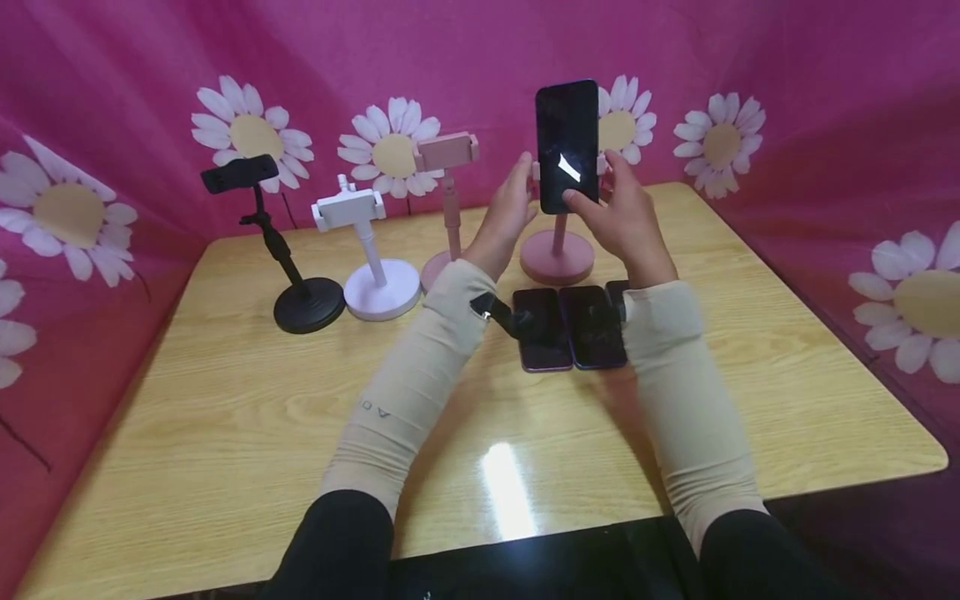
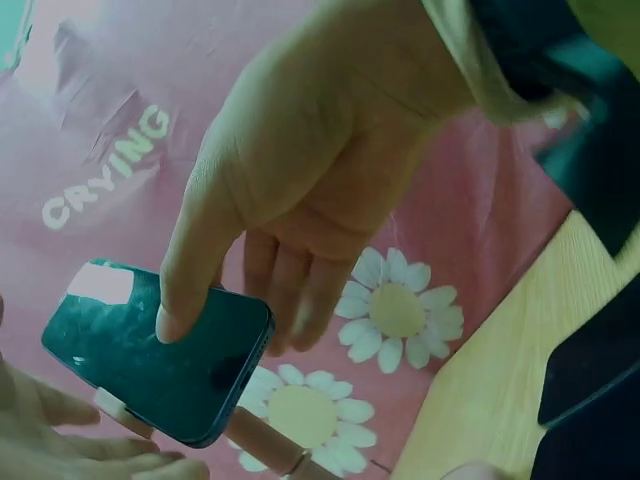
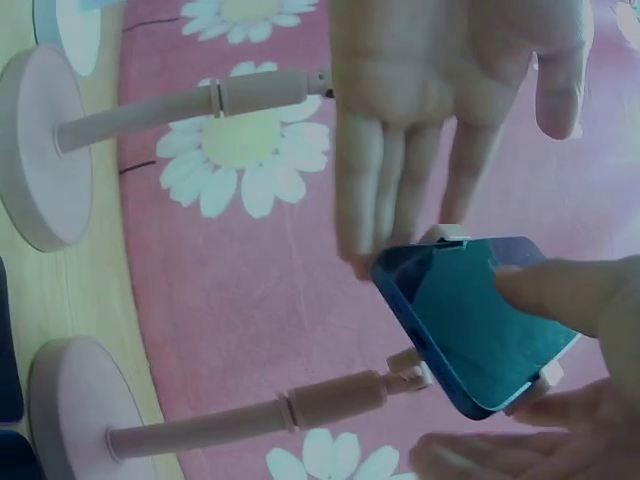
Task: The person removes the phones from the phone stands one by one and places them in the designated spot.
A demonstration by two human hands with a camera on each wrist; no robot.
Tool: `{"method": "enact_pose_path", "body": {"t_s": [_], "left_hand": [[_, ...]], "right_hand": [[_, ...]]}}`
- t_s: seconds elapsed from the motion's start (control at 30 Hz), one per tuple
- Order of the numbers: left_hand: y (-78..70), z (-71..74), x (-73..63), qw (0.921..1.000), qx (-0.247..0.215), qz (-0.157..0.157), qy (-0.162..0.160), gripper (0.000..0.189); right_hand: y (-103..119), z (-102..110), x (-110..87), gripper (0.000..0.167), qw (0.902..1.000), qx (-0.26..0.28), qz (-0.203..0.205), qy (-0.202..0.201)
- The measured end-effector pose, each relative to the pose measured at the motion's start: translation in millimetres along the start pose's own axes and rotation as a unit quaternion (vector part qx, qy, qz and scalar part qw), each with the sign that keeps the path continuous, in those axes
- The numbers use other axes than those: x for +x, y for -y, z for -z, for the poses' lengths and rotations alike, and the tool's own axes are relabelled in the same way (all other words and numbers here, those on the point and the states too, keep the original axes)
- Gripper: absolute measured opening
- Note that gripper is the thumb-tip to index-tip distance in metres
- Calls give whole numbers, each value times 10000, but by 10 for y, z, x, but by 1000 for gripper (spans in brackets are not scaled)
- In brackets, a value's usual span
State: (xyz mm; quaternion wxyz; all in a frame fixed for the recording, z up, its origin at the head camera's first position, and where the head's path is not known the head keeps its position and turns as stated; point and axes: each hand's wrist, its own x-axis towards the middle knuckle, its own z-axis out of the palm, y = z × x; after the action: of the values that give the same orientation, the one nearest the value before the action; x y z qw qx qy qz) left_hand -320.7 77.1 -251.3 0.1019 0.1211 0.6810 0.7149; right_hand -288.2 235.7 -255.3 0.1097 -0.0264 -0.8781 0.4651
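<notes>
A black smartphone (image 1: 567, 137) stands upright in the clamp of a pink phone stand (image 1: 557, 257). My right hand (image 1: 628, 218) holds the phone's lower right part, thumb on the screen and the other fingers behind. To the left of the phone is my left hand (image 1: 508, 215), its fingers straight and their tips by the left side of the clamp. In the right wrist view, small pale clamp grips (image 3: 547, 377) sit on both edges of the phone (image 3: 490, 320). The left wrist view shows the right thumb lying on the glass; the phone's back is hidden.
Left of the arms stand a black phone stand (image 1: 307, 304), a white one (image 1: 382, 290) and another pink one (image 1: 450, 187). Dark phones (image 1: 543, 333) lie on the wooden table (image 1: 225, 433) below the arms, one partly covered by the right sleeve. Pink flowered cloth (image 1: 480, 50) hangs behind.
</notes>
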Motion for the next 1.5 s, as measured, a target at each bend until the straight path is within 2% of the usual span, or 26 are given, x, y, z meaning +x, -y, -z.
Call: {"method": "enact_pose_path", "body": {"t_s": [0.07,0.17,0.37,0.93,1.2,1.3,1.5], "left_hand": [[21,-10,29,9978,-662,-1,63,58],[42,-3,41,9952,-974,-38,106,57],[71,33,40,9953,-921,-129,252,54],[67,109,61,9950,-744,-141,654,54],[-44,130,8,9936,-630,-455,824,52],[-117,145,-46,9934,-561,-599,801,49],[-228,186,-209,9941,-358,-940,395,43]], "right_hand": [[10,-34,5,77,9998,127,46,-167],[14,-68,20,69,9990,260,106,-355],[-3,-96,48,61,9974,163,235,-660],[-62,-107,62,56,9930,36,640,-990],[22,-44,-4,54,9870,385,998,-1197],[83,-5,-45,53,9838,583,1147,-1246],[200,104,-177,54,9818,1046,1236,-988]]}}
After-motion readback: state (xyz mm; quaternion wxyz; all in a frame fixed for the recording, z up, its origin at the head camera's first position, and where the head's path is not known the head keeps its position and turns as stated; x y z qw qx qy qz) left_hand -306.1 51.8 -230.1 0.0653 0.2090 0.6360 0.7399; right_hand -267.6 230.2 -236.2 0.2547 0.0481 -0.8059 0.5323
